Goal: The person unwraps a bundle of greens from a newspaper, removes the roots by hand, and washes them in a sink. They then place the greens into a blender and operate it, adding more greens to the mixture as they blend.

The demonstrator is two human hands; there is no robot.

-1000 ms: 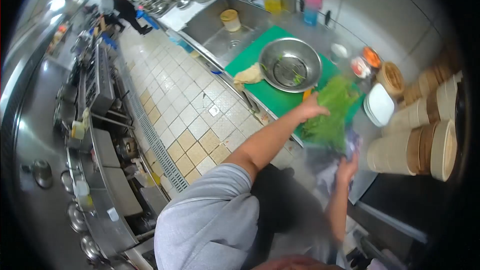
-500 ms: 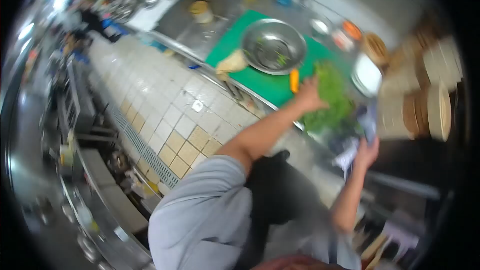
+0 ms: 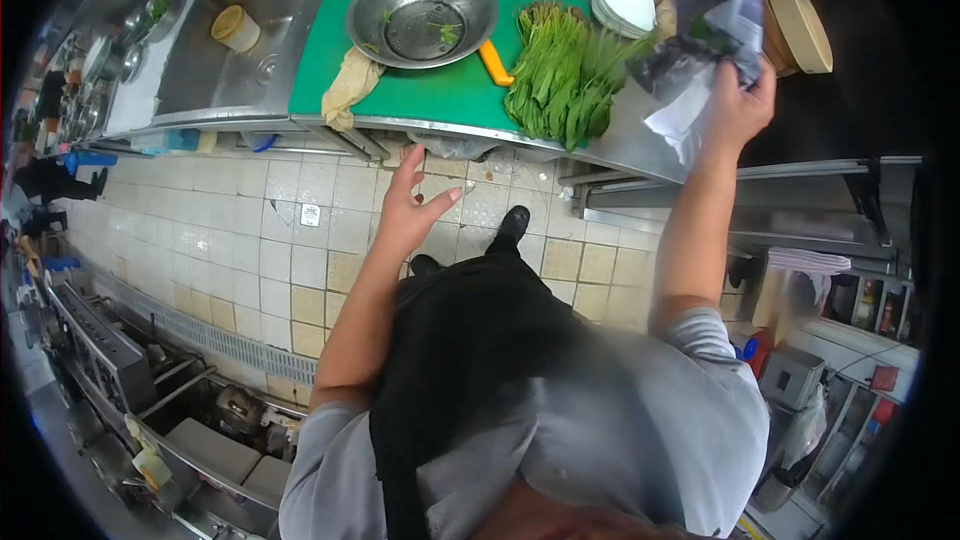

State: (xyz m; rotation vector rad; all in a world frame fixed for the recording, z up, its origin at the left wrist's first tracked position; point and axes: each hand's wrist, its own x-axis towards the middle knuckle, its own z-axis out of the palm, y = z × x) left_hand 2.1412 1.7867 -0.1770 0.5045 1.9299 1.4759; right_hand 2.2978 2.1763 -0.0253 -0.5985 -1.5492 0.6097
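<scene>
My left hand (image 3: 405,208) is open and empty, held over the floor in front of the counter with its fingers apart. At the right, my right hand (image 3: 742,105) is closed on crumpled printed paper (image 3: 735,5), which hangs above the counter's right end. Between the hands, a pile of leafy greens (image 3: 565,80) lies partly on a green cutting board (image 3: 330,35). The orange handle (image 3: 494,62) of a tool sits left of the greens, beside a metal bowl (image 3: 468,0) holding a few leaf scraps. A beige cloth (image 3: 350,86) hangs over the board's front edge.
A metal sink (image 3: 190,90) with a tub (image 3: 236,30) is at the left. White plates (image 3: 624,2) and bamboo steamers (image 3: 800,28) stand behind the greens. Stove equipment (image 3: 100,340) lines the lower left. Another person's dark-clothed legs (image 3: 60,180) show at the far left.
My left hand has left the greens and moved left, off the counter. My right hand has lifted the paper up and away from them. The camera view has turned.
</scene>
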